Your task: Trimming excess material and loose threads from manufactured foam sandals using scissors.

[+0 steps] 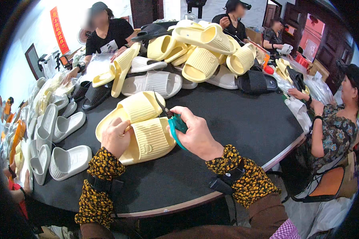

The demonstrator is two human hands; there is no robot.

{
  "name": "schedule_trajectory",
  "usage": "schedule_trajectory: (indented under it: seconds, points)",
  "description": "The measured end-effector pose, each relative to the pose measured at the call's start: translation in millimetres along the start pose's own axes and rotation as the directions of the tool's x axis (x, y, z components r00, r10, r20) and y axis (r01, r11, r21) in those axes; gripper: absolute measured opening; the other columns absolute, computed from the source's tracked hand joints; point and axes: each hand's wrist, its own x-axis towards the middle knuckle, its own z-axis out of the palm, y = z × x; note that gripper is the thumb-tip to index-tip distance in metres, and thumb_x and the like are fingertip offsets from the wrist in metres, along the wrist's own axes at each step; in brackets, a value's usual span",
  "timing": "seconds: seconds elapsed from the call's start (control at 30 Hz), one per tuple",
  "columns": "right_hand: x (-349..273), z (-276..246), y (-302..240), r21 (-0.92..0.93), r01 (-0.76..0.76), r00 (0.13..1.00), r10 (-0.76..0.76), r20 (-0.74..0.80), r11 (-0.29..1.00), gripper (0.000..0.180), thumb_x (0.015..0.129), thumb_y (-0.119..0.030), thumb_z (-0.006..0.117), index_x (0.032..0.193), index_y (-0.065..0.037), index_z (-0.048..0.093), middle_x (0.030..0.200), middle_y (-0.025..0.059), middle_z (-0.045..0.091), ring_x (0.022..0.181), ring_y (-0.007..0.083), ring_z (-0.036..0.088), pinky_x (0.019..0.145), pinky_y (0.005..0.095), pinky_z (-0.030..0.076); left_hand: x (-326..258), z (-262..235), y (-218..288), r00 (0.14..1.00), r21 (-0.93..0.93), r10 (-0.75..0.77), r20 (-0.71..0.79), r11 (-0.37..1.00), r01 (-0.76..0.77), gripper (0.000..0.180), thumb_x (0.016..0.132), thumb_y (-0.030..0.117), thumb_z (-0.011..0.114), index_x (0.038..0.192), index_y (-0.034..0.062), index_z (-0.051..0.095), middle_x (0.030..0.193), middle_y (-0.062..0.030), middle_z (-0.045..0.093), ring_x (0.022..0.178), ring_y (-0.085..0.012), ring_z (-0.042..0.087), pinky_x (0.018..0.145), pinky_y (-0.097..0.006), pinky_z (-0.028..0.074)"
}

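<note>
A pair of pale yellow slide slippers with ribbed straps lies side by side in front of me, the far slipper (137,107) and the near slipper (153,137). My left hand (115,137) is closed at their left side, its fingertips pinching where the two straps meet; the exact grip is partly hidden. My right hand (197,133) is wrapped round scissors (177,125) with teal handles. Their dark blades point up and left over the right ends of the slippers. A thin, pale strand shows faintly at the near strap.
A tall heap of yellow, white and black slippers (203,67) stands at the table's far side. Grey slippers (70,161) lie on the left. The dark table (243,119) has a curved edge. Several people work around it, one person (331,119) close on the right.
</note>
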Motion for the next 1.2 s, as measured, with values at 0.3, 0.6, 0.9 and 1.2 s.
schedule_trajectory:
  seconds: [0.3, 0.6, 0.9, 1.2]
  points:
    - [-1, -3, 5, 0.002, 0.044, 0.999, -0.044, 0.002, 0.999, 0.035, 0.079, -0.009, 0.066, 0.111, -0.004, 0.052, 0.087, 0.0186, 0.063, 0.078, 0.0311, 0.065, 0.065, 0.0349, 0.051, 3, 23, -12, 0.992, -0.082, 0.034, 0.119, 0.996, -0.024, 0.018, 0.071, 0.003, 0.062, 0.088, 0.0035, 0.068, 0.079, -0.0134, 0.060, 0.072, -0.0283, 0.060, 0.062, -0.035, 0.047]
    - [-4, 1, 4, 0.000, -0.017, 1.000, 0.017, 0.026, 1.000, 0.033, 0.082, -0.015, 0.064, 0.109, -0.003, 0.049, 0.092, 0.0194, 0.063, 0.081, 0.0354, 0.063, 0.067, 0.0389, 0.052, -3, 11, -28, 0.974, -0.065, 0.013, 0.226, 0.998, 0.002, 0.018, 0.070, 0.002, 0.057, 0.085, 0.0028, 0.067, 0.072, -0.0134, 0.057, 0.067, -0.0283, 0.058, 0.062, -0.035, 0.046]
    - [-3, -2, 9, -0.001, -0.025, 0.998, 0.025, 0.056, 1.000, 0.033, 0.085, -0.017, 0.058, 0.112, -0.003, 0.048, 0.082, 0.0236, 0.062, 0.078, 0.0399, 0.061, 0.065, 0.0454, 0.048, -1, -1, -53, 0.982, -0.153, -0.063, 0.179, 0.984, 0.091, 0.025, 0.067, 0.012, 0.066, 0.088, -0.0010, 0.064, 0.080, -0.0153, 0.057, 0.076, -0.0275, 0.057, 0.070, -0.036, 0.046]
    - [-4, -2, 7, -0.003, -0.004, 1.000, 0.004, 0.029, 1.000, 0.036, 0.081, -0.015, 0.060, 0.111, -0.002, 0.046, 0.075, 0.0216, 0.061, 0.072, 0.0383, 0.061, 0.061, 0.0452, 0.047, -9, 11, -116, 0.966, 0.047, -0.216, 0.139, 0.976, 0.212, 0.028, 0.070, 0.016, 0.064, 0.091, -0.0013, 0.059, 0.092, -0.0183, 0.054, 0.090, -0.0361, 0.052, 0.078, -0.042, 0.042]
